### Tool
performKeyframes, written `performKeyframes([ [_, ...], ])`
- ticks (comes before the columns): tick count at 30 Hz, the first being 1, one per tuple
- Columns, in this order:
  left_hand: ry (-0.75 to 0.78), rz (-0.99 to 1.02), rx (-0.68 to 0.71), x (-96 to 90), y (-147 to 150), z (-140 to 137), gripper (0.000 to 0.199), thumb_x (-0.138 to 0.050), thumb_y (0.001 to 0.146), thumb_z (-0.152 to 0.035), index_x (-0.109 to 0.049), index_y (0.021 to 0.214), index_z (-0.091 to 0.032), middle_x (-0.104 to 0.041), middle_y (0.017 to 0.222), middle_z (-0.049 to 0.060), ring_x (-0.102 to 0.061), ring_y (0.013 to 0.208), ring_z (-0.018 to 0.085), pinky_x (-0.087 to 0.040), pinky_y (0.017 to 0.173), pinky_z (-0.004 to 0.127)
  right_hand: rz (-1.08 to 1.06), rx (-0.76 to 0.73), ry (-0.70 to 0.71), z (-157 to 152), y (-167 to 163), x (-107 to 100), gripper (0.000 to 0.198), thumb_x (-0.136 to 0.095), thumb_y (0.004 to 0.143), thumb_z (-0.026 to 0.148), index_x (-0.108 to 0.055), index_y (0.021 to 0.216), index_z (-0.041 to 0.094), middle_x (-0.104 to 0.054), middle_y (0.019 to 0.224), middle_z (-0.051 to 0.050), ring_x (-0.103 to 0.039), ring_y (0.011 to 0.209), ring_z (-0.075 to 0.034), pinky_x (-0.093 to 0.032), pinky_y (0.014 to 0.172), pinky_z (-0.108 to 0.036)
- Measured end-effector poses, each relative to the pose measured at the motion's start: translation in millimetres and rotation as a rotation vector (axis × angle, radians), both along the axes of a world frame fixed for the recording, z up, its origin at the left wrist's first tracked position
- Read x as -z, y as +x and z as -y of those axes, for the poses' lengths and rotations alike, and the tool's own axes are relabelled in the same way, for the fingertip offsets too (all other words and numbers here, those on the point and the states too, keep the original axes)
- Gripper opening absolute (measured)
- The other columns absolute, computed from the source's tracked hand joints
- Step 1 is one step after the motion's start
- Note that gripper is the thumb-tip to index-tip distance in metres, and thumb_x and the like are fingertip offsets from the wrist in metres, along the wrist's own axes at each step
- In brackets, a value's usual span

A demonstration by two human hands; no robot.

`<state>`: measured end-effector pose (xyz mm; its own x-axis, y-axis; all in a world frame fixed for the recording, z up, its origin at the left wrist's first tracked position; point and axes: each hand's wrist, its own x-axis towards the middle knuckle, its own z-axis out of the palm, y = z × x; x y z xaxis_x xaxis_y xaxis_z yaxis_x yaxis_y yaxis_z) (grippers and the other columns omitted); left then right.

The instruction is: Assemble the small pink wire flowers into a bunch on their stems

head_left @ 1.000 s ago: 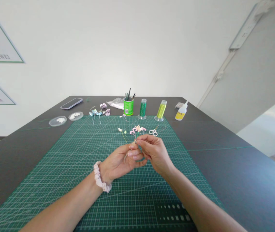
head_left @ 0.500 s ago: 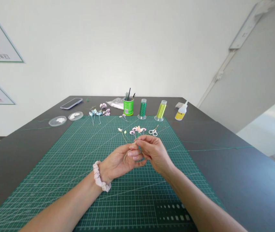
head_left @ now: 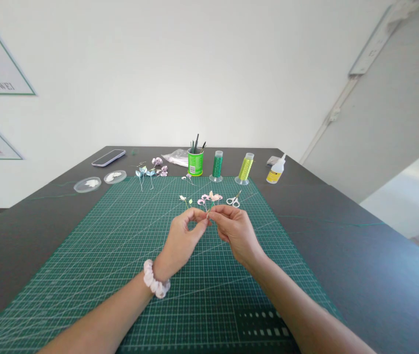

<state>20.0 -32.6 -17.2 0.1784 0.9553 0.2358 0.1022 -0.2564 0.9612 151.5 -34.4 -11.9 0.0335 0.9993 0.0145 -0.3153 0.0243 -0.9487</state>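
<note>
A small spray of pink flowers [head_left: 215, 197] rises just above my fingertips, its thin stems running down between them. My left hand [head_left: 182, 242] pinches the stems with thumb and forefinger, a white scrunchie [head_left: 153, 280] around its wrist. Close against it, my right hand [head_left: 237, 235] pinches the same stems slightly higher, fingers curled in. The exact spot where the fingertips meet is too small to make out. A pale bud sprig [head_left: 183, 198] lies just beyond my left hand. White-handled scissors [head_left: 234, 201] rest beyond my right hand on the green cutting mat [head_left: 128, 255].
Blue flowers [head_left: 151, 172] and purple flowers [head_left: 156, 161] lie at the mat's far left, near clear dishes [head_left: 88, 185] and a phone [head_left: 108, 158]. Behind stand a green can [head_left: 195, 163], a green thread spool [head_left: 217, 166], a yellow-green spool [head_left: 245, 168] and a glue bottle [head_left: 276, 171].
My left hand has turned from palm-up to back-up and now pinches at the stems from the left. My right hand has stayed nearly in place.
</note>
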Motion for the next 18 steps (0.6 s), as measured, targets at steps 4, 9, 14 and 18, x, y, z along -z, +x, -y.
performKeyframes([
  [4,0.115,-0.216,-0.119,0.4,-2.0,0.7,0.011,-0.061,0.079,-0.028,-0.065,0.072,-0.02,-0.068,0.073,0.001,-0.061,0.072,0.019,-0.045,0.074,0.035,0.035,0.025,0.015,-0.4,-2.6,2.1,0.021,-0.077,0.059,0.035,-0.066,0.065,0.017,-0.05,0.047,0.006,-0.025,0.035,-0.003,-0.014,0.034,-0.021],
  [9,0.304,-0.322,-0.234,3.9,-1.7,0.8,0.005,-0.064,0.078,-0.021,-0.065,0.074,-0.021,-0.07,0.074,0.0,-0.063,0.076,0.02,-0.043,0.087,0.043,0.076,0.031,0.018,-0.6,-3.6,3.1,0.019,-0.074,0.061,0.034,-0.066,0.064,0.017,-0.05,0.048,0.006,-0.025,0.035,-0.003,-0.014,0.034,-0.022],
  [14,0.374,-0.337,-0.252,6.9,-1.3,0.9,0.014,-0.062,0.08,-0.02,-0.059,0.066,-0.022,-0.066,0.066,-0.004,-0.059,0.068,0.017,-0.039,0.095,0.045,0.086,0.019,0.021,-0.5,-4.3,5.5,0.02,-0.074,0.062,0.035,-0.065,0.063,0.017,-0.045,0.044,0.008,-0.024,0.035,-0.004,-0.015,0.035,-0.021],
  [18,0.323,-0.293,-0.249,2.5,-1.4,2.1,0.019,-0.062,0.078,-0.019,-0.058,0.06,-0.023,-0.06,0.059,-0.005,-0.054,0.062,0.017,-0.037,0.098,0.045,0.075,0.007,0.025,0.7,-4.4,5.9,0.02,-0.075,0.062,0.035,-0.066,0.064,0.017,-0.047,0.044,0.007,-0.025,0.035,-0.003,-0.015,0.035,-0.021],
])
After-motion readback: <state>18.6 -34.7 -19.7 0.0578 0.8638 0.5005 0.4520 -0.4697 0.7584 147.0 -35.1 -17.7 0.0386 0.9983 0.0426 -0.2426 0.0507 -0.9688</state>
